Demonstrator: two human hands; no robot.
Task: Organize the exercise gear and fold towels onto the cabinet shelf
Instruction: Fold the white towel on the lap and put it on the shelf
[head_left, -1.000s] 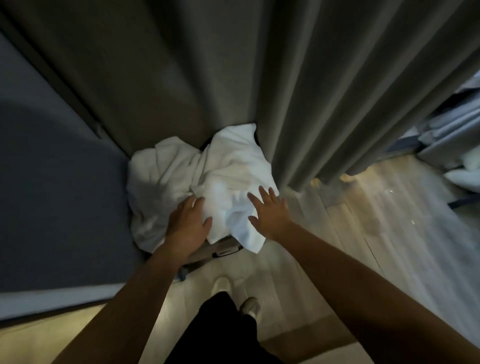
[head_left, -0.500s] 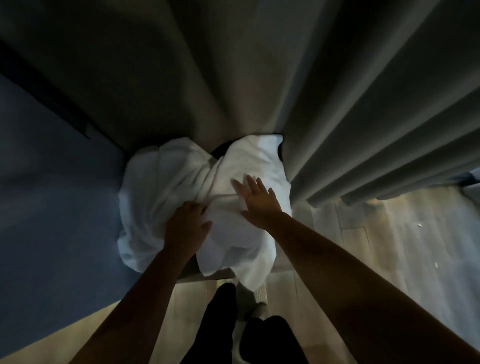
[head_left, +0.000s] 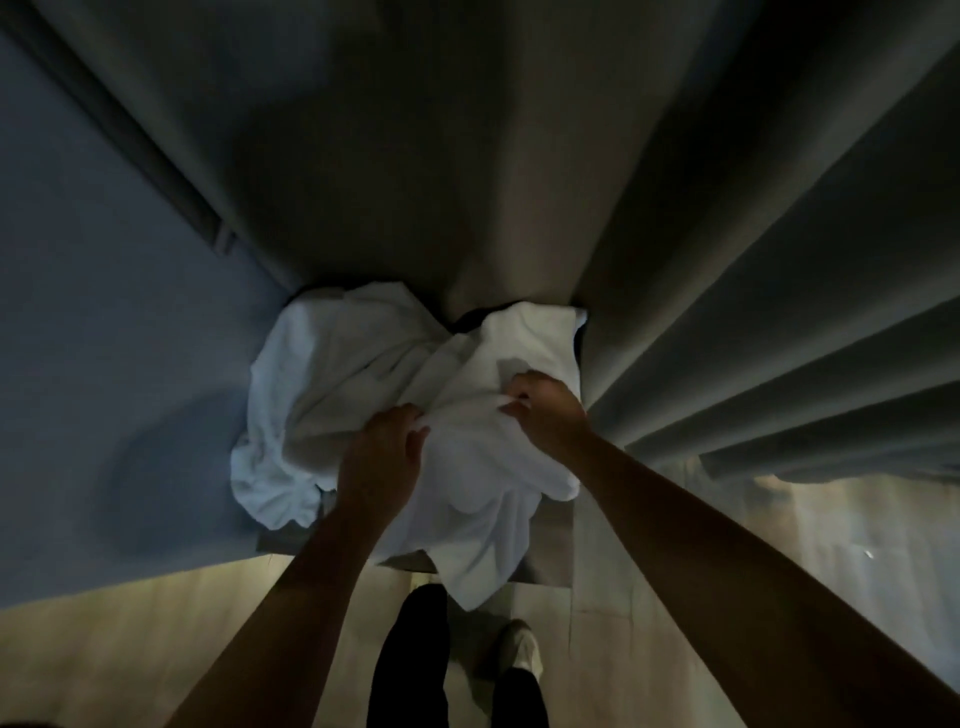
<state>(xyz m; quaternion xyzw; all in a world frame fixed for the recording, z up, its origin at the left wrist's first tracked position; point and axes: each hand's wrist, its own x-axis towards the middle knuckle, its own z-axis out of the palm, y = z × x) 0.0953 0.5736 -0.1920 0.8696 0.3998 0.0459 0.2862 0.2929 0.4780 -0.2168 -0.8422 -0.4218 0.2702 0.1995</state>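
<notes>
A crumpled heap of white towels (head_left: 358, 384) lies on a low dark stand (head_left: 545, 551) against the curtain, one corner hanging over the stand's front edge. My left hand (head_left: 384, 457) grips a fold at the heap's near middle, fingers curled into the cloth. My right hand (head_left: 545, 415) pinches a bunched fold on the heap's right side. Most of the stand is hidden under the towels.
A heavy grey curtain (head_left: 519, 156) hangs behind and to the right of the heap. A blue-grey padded surface (head_left: 114, 389) fills the left. Pale wood floor (head_left: 810, 525) lies on the right and below, with my dark-trousered legs and a light shoe (head_left: 524, 649).
Both hands lay flat on the towels before; now their fingers have curled and gathered cloth. The right hand moved up and right. The view has come closer to the heap.
</notes>
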